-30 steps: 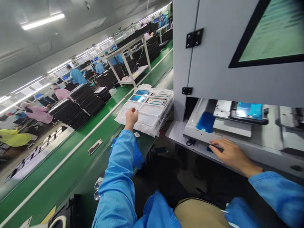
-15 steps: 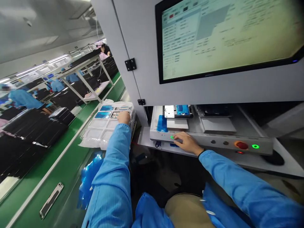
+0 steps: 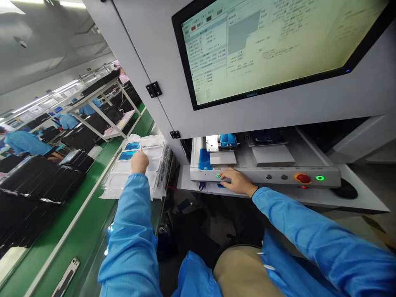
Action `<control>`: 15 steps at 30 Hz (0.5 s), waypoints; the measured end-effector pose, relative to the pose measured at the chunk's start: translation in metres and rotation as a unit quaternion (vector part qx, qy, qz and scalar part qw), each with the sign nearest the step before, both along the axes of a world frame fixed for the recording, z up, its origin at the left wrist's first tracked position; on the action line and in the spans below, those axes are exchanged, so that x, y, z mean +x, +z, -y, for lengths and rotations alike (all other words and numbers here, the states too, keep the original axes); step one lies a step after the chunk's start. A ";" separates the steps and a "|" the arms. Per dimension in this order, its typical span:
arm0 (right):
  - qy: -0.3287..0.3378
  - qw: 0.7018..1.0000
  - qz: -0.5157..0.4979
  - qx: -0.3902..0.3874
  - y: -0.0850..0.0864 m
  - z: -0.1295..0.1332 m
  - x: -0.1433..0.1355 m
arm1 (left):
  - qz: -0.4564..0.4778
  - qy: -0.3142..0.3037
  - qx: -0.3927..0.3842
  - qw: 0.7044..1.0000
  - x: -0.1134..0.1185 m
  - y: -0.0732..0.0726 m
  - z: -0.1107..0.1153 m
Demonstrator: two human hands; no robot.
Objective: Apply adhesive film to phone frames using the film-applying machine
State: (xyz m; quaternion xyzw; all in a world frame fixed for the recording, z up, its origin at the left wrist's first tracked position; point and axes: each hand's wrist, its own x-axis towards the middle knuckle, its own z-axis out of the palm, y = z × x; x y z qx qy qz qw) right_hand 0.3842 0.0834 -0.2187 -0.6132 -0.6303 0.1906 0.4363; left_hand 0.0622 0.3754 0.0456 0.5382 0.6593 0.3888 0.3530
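Left hand [image 3: 140,162]: bare, blue-sleeved, fingers curled narrow over the white tray stack [image 3: 113,181]; whether the fingertips pinch anything, one cannot tell. Tray stack: wrapped in clear plastic, set at the edge of a green worktop [image 3: 89,216], beside the grey machine [image 3: 247,111]; two blue-filmed panels [image 3: 127,156] lie in its far left compartments, just beside the left hand. Right hand [image 3: 235,181]: bare, palm down, fingers loosely extended with nothing in the grasp, fingertips at a green-ringed button [image 3: 218,176] on the front rail; contact uncertain. Machine bed, left: a strip of blue film [image 3: 204,159], a pale block [image 3: 222,158], and behind it a fixture carrying a blue-covered part [image 3: 228,140]. Bed, right: a second pale block [image 3: 274,155]. Front rail, right: one red knob [image 3: 302,178] and another green-lit ring [image 3: 319,178]. Above: one lit monitor [image 3: 278,45]. Lower left, on the worktop: one slim phone frame [image 3: 65,278], partly cropped.
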 end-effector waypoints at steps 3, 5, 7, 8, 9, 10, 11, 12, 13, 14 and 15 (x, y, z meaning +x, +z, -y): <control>-0.012 0.999 -0.023 -0.025 0.004 0.002 0.001 | 0.002 0.005 -0.012 1.000 -0.035 0.005 0.020; -0.041 0.997 -0.041 -0.052 0.009 0.009 0.006 | 0.028 -0.002 -0.020 0.999 -0.052 0.001 0.045; -0.092 0.991 -0.051 -0.081 0.017 0.020 0.021 | 0.072 -0.022 -0.028 0.997 -0.065 -0.008 0.077; -0.128 0.986 -0.051 -0.091 0.022 0.027 0.033 | 0.099 -0.035 -0.032 0.994 -0.069 -0.013 0.095; -0.173 0.979 -0.046 -0.099 0.028 0.033 0.048 | 0.126 -0.050 -0.035 0.990 -0.072 -0.019 0.113; -0.225 0.968 -0.038 -0.103 0.034 0.038 0.066 | 0.151 -0.064 -0.039 0.986 -0.073 -0.025 0.131; -0.296 0.949 -0.027 -0.106 0.040 0.041 0.085 | 0.172 -0.075 -0.041 0.981 -0.073 -0.031 0.148; -0.383 0.918 -0.021 -0.102 0.045 0.043 0.106 | 0.195 -0.087 -0.045 0.976 -0.072 -0.036 0.164; -0.441 0.892 -0.021 -0.094 0.050 0.044 0.126 | 0.222 -0.102 -0.049 0.969 -0.069 -0.041 0.179; -0.495 0.864 -0.007 -0.094 0.054 0.043 0.145 | 0.253 -0.120 -0.055 0.959 -0.065 -0.045 0.192; -0.532 0.841 0.024 -0.098 0.057 0.041 0.162 | 0.285 -0.139 -0.062 0.946 -0.060 -0.048 0.204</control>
